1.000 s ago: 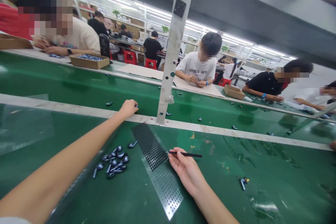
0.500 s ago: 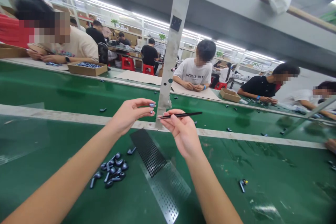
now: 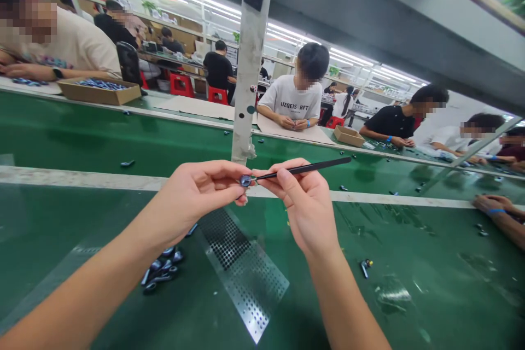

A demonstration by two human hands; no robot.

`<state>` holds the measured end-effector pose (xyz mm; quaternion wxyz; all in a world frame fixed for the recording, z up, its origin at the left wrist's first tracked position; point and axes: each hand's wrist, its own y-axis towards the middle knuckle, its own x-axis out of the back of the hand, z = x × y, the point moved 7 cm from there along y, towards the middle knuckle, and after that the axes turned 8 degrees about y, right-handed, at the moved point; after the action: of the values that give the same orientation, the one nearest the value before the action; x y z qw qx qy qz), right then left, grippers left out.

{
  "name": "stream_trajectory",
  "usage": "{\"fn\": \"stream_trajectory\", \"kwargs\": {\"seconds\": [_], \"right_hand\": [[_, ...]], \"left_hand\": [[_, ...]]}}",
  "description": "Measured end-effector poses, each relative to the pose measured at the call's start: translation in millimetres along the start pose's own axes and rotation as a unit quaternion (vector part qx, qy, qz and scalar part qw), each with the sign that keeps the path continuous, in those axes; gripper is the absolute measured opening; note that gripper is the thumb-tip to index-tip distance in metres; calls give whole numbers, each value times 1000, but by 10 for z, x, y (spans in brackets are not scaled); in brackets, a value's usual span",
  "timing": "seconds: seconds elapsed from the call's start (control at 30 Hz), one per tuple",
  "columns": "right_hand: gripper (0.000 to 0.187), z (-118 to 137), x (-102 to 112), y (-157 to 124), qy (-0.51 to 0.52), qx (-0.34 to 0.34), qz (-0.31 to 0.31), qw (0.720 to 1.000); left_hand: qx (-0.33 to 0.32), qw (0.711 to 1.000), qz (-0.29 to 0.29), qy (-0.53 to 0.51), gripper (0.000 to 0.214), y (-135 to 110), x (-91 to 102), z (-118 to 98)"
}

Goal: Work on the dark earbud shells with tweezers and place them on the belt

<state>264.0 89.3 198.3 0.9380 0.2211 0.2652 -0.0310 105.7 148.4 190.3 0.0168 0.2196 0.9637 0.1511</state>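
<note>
Between the thumb and fingers of my left hand [image 3: 205,188] is a dark blue earbud [image 3: 245,180], held up in front of the post. My right hand [image 3: 305,197] is closed around black tweezers [image 3: 315,167], whose tip meets the earbud. Beneath my hands lies a clear perforated sheet [image 3: 262,284], its upper part covered with small black dots [image 3: 227,238]. A pile of dark blue earbuds [image 3: 162,269] rests on the green surface, partly behind my left forearm. To the right of my right forearm lies a single earbud [image 3: 366,267] with a yellow spot.
A pale upright post [image 3: 248,93] rises just beyond my hands. Past a pale rail [image 3: 369,202] runs a green belt [image 3: 184,142] with scattered earbuds. Across it sit several co-workers, with a cardboard box [image 3: 98,91] of parts. Another person's hands [image 3: 494,205] rest at the right.
My right hand has brought the tweezers' tip against the earbud in my left hand. The two hands are closer together. The camera view has shifted, so the background sits further left.
</note>
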Motion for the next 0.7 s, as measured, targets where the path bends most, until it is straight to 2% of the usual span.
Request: {"fn": "stream_trajectory", "kwargs": {"seconds": [0.17,0.4,0.7], "right_hand": [[17,38,-65,-85,-18,27,-18,999],[10,63,-128,-166,-31,50,-24,998],[10,110,-146,-186,-49,55,-17,997]], "left_hand": [[-15,999,-29,30,20,-67,42,-15],[-6,993,-90,81,32,-200,129,-85],[-22,987,-99,123,28,-234,146,-161]]}}
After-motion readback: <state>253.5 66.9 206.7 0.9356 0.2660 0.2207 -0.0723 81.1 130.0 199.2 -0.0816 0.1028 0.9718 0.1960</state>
